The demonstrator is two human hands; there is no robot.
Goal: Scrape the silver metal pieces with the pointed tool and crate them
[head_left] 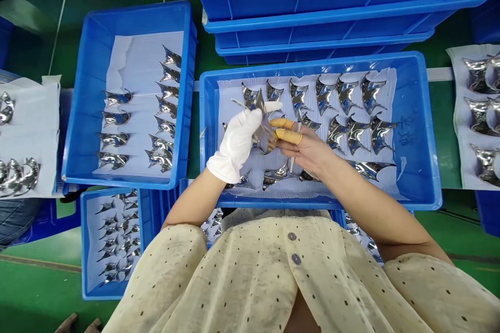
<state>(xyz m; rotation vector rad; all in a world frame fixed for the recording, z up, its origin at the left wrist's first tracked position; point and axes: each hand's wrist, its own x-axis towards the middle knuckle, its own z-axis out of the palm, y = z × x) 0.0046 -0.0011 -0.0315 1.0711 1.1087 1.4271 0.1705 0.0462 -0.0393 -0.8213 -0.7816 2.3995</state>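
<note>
My left hand [236,141], in a white glove, is closed round a shiny chrome winged metal part [262,117] held above the blue bin [424,130] in front of me. My right hand [302,144] is bare with yellow finger cots on two fingers. It pinches the same part from the right and also grips a thin stick-like tool [292,158] that I cannot make out well. Beneath the hands, several similar chrome parts [353,132] lie in rows on white paper inside the bin.
A second blue bin [88,130] at the left holds two columns of chrome parts on paper. A lower bin [88,250] sits at bottom left. Stacked blue bins [312,5] stand behind. More parts lie on paper at far right [478,109] and far left [17,166].
</note>
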